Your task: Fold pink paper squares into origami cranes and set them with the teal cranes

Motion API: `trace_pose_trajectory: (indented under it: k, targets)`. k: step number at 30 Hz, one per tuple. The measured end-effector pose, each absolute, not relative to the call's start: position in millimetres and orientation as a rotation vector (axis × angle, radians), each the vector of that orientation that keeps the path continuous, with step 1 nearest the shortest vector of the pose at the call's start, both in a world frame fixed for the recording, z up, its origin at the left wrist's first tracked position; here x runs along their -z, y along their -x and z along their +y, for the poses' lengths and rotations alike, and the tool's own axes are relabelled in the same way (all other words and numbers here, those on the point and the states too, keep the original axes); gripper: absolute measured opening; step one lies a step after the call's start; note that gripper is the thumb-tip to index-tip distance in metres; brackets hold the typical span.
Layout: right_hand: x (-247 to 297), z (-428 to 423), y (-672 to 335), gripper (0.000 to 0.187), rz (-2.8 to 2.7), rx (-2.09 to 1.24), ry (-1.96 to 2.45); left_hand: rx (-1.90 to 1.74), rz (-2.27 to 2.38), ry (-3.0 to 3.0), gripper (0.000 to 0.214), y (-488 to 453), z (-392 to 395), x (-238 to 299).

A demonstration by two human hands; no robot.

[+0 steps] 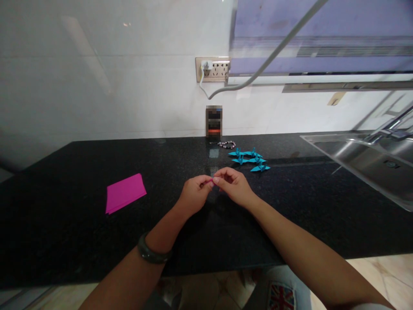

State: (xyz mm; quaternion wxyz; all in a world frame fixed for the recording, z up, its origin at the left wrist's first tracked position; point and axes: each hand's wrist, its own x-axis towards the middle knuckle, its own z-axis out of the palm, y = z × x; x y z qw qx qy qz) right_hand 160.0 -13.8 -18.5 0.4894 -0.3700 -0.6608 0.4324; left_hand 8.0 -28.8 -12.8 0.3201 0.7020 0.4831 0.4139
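Observation:
Both hands meet above the middle of the black countertop, pinching a small folded piece of pink paper (pixel 212 180) that is mostly hidden by the fingers. My left hand (pixel 195 192) grips it from the left, thumb against forefinger. From the right, my right hand (pixel 235 186) holds the same paper between thumb and fingertips. Several blue origami cranes (pixel 257 160) stand in a group just beyond my right hand. Off to the left lies a stack of pink paper sheets (pixel 125 193), apart from both hands.
A phone-like upright object (pixel 214 122), blurred out, leans against the wall with a beaded strap (pixel 227 145) before it. A steel sink (pixel 380 172) is set into the countertop (pixel 80 241) at right. A cable (pixel 271 58) runs from the wall socket (pixel 213 69).

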Motion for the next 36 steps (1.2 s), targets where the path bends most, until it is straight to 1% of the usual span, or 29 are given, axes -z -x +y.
trace_pose_trajectory:
  k: [5, 8, 14, 17, 22, 25, 26, 29, 36]
  targets:
    - [15, -16, -161, 0.021, -1.678, -0.964, 0.969, -1.06, 1.316, -2.003, 0.025, -9, -33, 11]
    - [13, -18, -159, 0.022, -1.629, -1.015, 0.938, -1.075, 1.276, -1.965, 0.025, -10, -35, 8]
    - [16, -16, -159, 0.022, -1.484, -1.275, 0.817, -1.106, 1.181, -1.576, 0.021, -11, -33, 2]
    - [17, -15, -161, 0.023, -1.511, -1.274, 0.814, -1.151, 1.12, -1.399, 0.024, -11, -30, 2]
    - [15, -18, -160, 0.024, -1.506, -1.255, 0.812, -1.164, 1.084, -1.278, 0.031, -10, -28, 6]
    - [15, -19, -157, 0.02, -1.472, -1.315, 0.765, -1.127, 0.967, -1.09, 0.03, -8, -27, 8]
    - [16, -19, -156, 0.021, -1.465, -1.319, 0.754, -1.1, 0.925, -1.037, 0.029, -8, -27, 9]
    - [20, -18, -155, 0.027, -1.473, -1.263, 0.738, -1.033, 0.85, -0.973, 0.026, -8, -27, 10]
    - [21, -19, -155, 0.02, -1.535, -1.146, 0.779, -0.975, 0.845, -0.989, 0.025, -8, -27, 7]
